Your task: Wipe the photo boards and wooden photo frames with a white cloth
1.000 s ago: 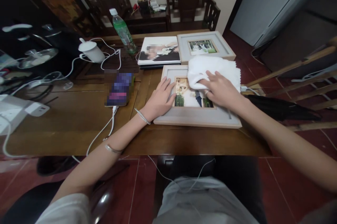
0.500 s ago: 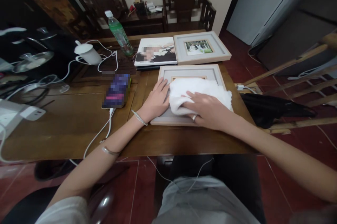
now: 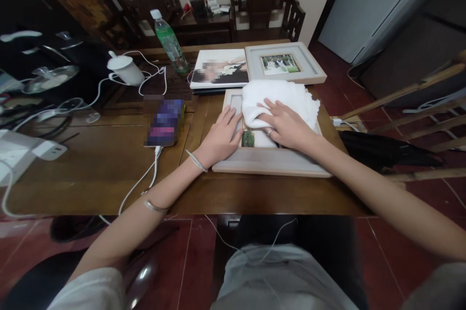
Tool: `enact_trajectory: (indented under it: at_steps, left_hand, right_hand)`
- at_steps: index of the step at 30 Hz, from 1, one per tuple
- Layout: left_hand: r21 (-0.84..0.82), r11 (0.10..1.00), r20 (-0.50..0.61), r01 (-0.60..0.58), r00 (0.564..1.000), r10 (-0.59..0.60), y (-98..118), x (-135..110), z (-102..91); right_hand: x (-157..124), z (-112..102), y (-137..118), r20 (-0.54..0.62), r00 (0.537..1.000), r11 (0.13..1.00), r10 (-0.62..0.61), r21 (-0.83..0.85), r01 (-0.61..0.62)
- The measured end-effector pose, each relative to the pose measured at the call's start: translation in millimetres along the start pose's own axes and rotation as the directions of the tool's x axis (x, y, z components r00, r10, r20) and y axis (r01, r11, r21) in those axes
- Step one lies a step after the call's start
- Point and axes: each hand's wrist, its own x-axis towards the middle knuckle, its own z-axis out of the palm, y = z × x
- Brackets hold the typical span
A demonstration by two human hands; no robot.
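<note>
A light wooden picture frame [image 3: 269, 162] with a grey mat lies flat on the wooden table [image 3: 94, 164] in front of me. My left hand [image 3: 220, 137] rests flat on the frame's left side, fingers stretched out. A white towel [image 3: 280, 101] covers the upper part of the frame and its photo. My right hand [image 3: 286, 125], with a ring on one finger, presses down on the towel with fingers spread.
Behind the frame lie a second framed photo [image 3: 284, 63] and a photo book [image 3: 220, 69]. To the left are a phone [image 3: 163, 121] on a white cable, a white cup [image 3: 125, 69] and a green bottle [image 3: 169, 43]. Dark folded cloth [image 3: 382, 147] lies at right.
My right hand slid the towel down over the photo towards me, then pushed it back up to the frame's far part. My left hand stayed on the frame.
</note>
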Motion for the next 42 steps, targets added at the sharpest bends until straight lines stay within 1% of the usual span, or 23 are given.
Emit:
enact_trajectory:
  at_steps: [4,7,9,12,15,18,21,22,23,25,28,31,35,39,42]
  left_hand:
    - [0.001,1.000,-0.013,-0.011,1.000,0.011,-0.9,-0.1,1.3]
    - [0.001,0.999,-0.023,-0.038,0.999,0.038,-4.1,0.0,2.1]
    - [0.004,0.998,-0.015,-0.059,0.998,0.059,-6.6,0.3,1.7]
    - [0.005,0.996,0.001,-0.084,0.996,0.084,-9.4,0.6,0.8]
    - [0.006,0.997,0.002,-0.079,0.997,0.079,-10.5,0.3,0.7]
    - [0.012,0.997,0.000,-0.078,0.997,0.078,-10.8,-0.1,1.7]
    - [0.029,0.996,-0.006,-0.085,0.996,0.085,-10.5,0.0,2.3]
    - [0.034,0.996,-0.009,-0.083,0.996,0.084,-10.2,0.0,2.2]
    - [0.037,0.996,-0.011,-0.081,0.997,0.081,-9.7,0.1,1.8]
    - [0.041,0.996,-0.010,-0.075,0.997,0.076,-8.5,0.2,0.9]
    - [0.040,0.996,-0.006,-0.074,0.997,0.074,-7.1,0.2,-0.1]
    - [0.036,0.997,-0.018,-0.076,0.997,0.076,-7.3,0.1,0.7]
    - [0.035,0.996,-0.020,-0.081,0.996,0.082,-9.1,0.3,2.9]
    - [0.022,0.996,-0.014,-0.090,0.996,0.091,-10.4,0.6,3.5]
    - [0.010,0.995,-0.005,-0.095,0.995,0.095,-10.5,0.7,3.3]
  right_hand:
    - [-19.1,0.7,-16.0,0.018,0.999,0.997,-0.031,0.068,0.029]
    - [-33.2,0.0,-26.2,-0.040,0.998,0.992,-0.053,0.114,0.057]
    - [-40.6,-0.5,-31.1,-0.079,0.996,0.989,-0.046,0.137,0.057]
    - [-47.7,-0.9,-35.8,-0.097,0.995,0.986,-0.021,0.163,0.037]
    - [-50.1,-0.7,-36.9,-0.096,0.995,0.983,-0.019,0.182,0.037]
    - [-46.7,-1.1,-29.3,-0.092,0.993,0.981,-0.072,0.171,0.087]
    - [-36.8,-4.4,-9.0,-0.046,0.984,0.978,-0.174,0.113,0.178]
    - [-32.3,-6.1,-0.2,-0.028,0.982,0.978,-0.189,0.082,0.191]
    - [-27.6,-7.7,8.5,-0.013,0.983,0.982,-0.185,0.047,0.186]
    - [-18.2,-9.8,23.4,-0.010,0.992,0.992,-0.123,-0.021,0.123]
    - [-7.6,-7.7,30.7,-0.014,1.000,0.997,-0.028,-0.076,0.027]
    - [-5.7,-1.6,17.5,0.009,1.000,0.996,-0.018,-0.090,0.019]
    - [-20.5,1.6,-15.3,0.021,0.999,0.999,-0.047,-0.025,0.048]
    - [-45.8,-3.6,-41.4,0.005,0.998,0.996,-0.070,0.055,0.070]
    - [-56.4,-12.6,-45.8,0.022,0.995,0.989,-0.100,0.111,0.097]
